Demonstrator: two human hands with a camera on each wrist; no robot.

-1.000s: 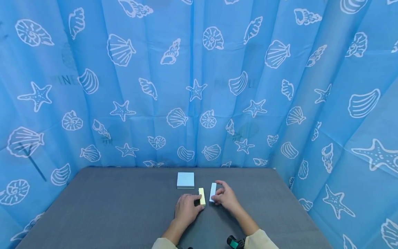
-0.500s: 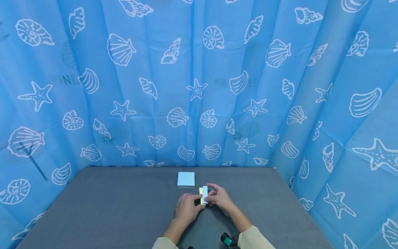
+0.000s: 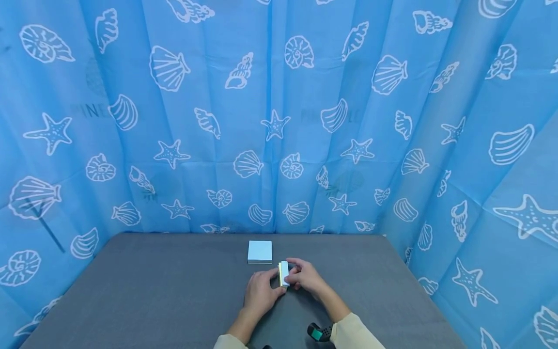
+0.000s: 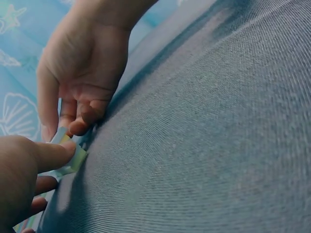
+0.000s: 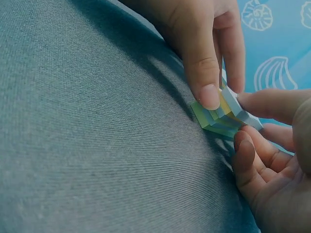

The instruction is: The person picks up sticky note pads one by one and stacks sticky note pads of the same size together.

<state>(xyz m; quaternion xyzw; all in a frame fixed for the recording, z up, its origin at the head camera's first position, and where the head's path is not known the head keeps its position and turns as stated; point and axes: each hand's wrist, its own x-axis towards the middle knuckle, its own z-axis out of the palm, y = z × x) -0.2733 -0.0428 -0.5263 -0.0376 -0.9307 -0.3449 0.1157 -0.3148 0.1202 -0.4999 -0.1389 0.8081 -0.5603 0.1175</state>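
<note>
My left hand (image 3: 260, 293) grips a small stack of narrow sticky note pads by its ends, thumb on the near one. A yellow pad (image 3: 280, 276) shows along the stack's left side in the head view. On top lies a pale blue pad (image 3: 285, 272), pinched by my right hand (image 3: 307, 278). It sits slightly off line with those below. In the right wrist view the stack shows a green pad (image 5: 199, 115) lowest and a yellow layer (image 5: 225, 105) under the pale blue one. The fingers hide parts of the stack in both wrist views.
A square stack of pale blue note pads (image 3: 259, 251) lies just behind the hands. Grey cloth covers the table (image 3: 174, 286). A blue shell-print curtain (image 3: 274, 145) hangs behind it. A black strap device (image 3: 319, 332) is near the right sleeve.
My right hand has moved left, bringing the pale blue pad from beside the stack onto the yellow pad, then nudged it slightly further left. My left hand has stayed in place.
</note>
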